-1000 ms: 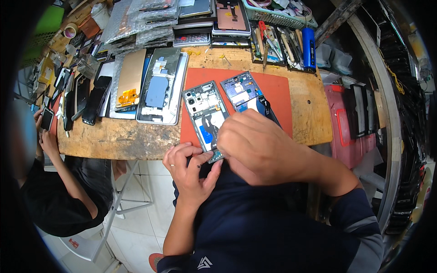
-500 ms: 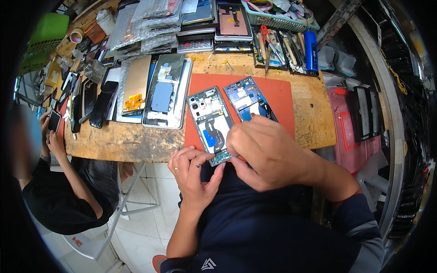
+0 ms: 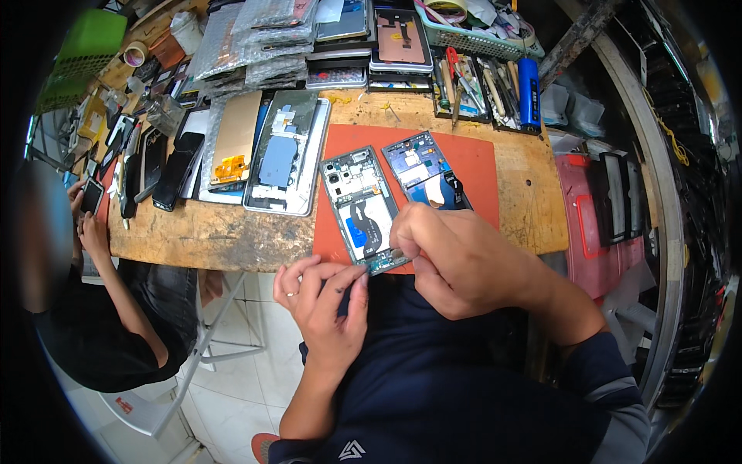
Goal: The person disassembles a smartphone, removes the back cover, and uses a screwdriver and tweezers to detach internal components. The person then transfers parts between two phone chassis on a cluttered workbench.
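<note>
Unmoved, opened phone point(image 3: 362, 210) lies just above both hands.

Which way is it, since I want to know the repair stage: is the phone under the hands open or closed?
Open: the phone lies on the orange mat with no back cover, its inner parts showing.
</note>
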### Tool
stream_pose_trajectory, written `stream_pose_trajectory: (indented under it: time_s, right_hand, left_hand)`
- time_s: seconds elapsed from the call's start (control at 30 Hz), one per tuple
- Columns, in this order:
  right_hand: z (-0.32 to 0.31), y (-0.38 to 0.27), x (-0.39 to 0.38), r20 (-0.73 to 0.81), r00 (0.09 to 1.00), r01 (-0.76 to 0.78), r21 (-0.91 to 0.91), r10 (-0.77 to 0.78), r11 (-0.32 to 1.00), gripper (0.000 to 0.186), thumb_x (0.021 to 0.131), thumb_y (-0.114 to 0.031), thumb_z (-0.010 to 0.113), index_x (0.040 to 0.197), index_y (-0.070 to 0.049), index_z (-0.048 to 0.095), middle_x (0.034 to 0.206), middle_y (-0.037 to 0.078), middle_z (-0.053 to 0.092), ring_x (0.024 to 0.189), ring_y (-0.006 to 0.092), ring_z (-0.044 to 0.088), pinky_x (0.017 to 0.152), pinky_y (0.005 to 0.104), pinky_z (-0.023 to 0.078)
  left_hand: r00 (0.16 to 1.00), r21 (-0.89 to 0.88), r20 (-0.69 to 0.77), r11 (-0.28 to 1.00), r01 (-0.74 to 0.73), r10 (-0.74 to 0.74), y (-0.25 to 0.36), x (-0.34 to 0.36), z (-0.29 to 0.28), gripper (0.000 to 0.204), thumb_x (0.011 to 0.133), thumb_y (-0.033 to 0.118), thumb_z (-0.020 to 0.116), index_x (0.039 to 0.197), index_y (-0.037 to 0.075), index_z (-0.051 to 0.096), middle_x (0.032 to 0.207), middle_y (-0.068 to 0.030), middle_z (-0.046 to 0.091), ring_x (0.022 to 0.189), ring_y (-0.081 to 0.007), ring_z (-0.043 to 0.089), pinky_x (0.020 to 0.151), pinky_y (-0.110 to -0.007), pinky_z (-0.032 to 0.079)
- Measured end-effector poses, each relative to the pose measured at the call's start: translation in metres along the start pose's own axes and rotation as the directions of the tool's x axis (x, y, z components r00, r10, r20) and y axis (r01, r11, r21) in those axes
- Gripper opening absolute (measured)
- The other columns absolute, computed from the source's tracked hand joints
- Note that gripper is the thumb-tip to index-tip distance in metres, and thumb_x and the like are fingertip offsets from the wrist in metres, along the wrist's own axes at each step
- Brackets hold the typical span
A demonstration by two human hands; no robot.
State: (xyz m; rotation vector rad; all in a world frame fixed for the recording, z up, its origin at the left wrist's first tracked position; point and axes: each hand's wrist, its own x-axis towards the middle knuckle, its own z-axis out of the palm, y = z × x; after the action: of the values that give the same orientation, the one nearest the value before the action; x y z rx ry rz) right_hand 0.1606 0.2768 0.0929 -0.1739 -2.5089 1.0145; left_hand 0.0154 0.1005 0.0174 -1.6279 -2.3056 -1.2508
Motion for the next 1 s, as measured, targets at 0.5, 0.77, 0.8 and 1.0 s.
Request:
stream_pose_trajectory:
  time_s: [0.5, 0.77, 0.8, 1.0]
  right_hand:
    - [0.017, 0.006, 0.003, -0.085, 0.996, 0.03, -0.037, -0.033, 0.999, 0.022, 0.094, 0.004, 0.073, 0.1, -0.002, 0.053, 0.084, 0.012, 0.062, 0.075, 0.0324, 0.069, 0.065, 0.0415, 0.053]
    - [0.024, -0.005, 0.003, 0.055, 0.996, 0.086, -0.425, -0.07, 0.901, 0.021, 0.092, -0.006, 0.076, 0.101, -0.003, 0.057, 0.086, 0.01, 0.06, 0.075, 0.0272, 0.066, 0.064, 0.0366, 0.048]
    - [0.024, -0.007, 0.005, 0.065, 0.992, 0.122, -0.391, -0.105, 0.912, 0.017, 0.092, -0.009, 0.072, 0.101, -0.005, 0.057, 0.087, 0.01, 0.06, 0.077, 0.0262, 0.065, 0.066, 0.0369, 0.047]
    - [0.031, -0.008, 0.008, 0.047, 0.977, 0.21, -0.357, -0.207, 0.91, 0.013, 0.092, -0.014, 0.064, 0.102, -0.008, 0.058, 0.087, 0.007, 0.056, 0.082, 0.0261, 0.059, 0.078, 0.0405, 0.042]
  left_hand:
    - [0.997, 0.022, -0.019, 0.997, 0.075, -0.075, -0.007, 0.001, -0.009, 0.014, 0.086, 0.013, 0.087, 0.092, 0.013, 0.074, 0.099, -0.0019, 0.067, 0.115, -0.0298, 0.061, 0.119, -0.056, 0.029]
    - [0.999, -0.079, 0.016, 0.996, 0.038, -0.037, -0.013, 0.004, -0.007, 0.007, 0.094, 0.013, 0.077, 0.094, 0.01, 0.071, 0.098, -0.0048, 0.066, 0.11, -0.0307, 0.063, 0.116, -0.054, 0.031]
    - [1.0, -0.081, 0.014, 0.996, 0.028, -0.027, -0.012, 0.007, -0.008, 0.007, 0.094, 0.013, 0.077, 0.095, 0.01, 0.071, 0.098, -0.0049, 0.065, 0.11, -0.0306, 0.063, 0.116, -0.054, 0.032]
    - [1.0, -0.085, 0.002, 0.996, 0.0, 0.0, -0.009, 0.01, -0.005, 0.014, 0.087, 0.01, 0.083, 0.096, 0.011, 0.072, 0.098, -0.0043, 0.065, 0.108, -0.0286, 0.063, 0.115, -0.054, 0.033]
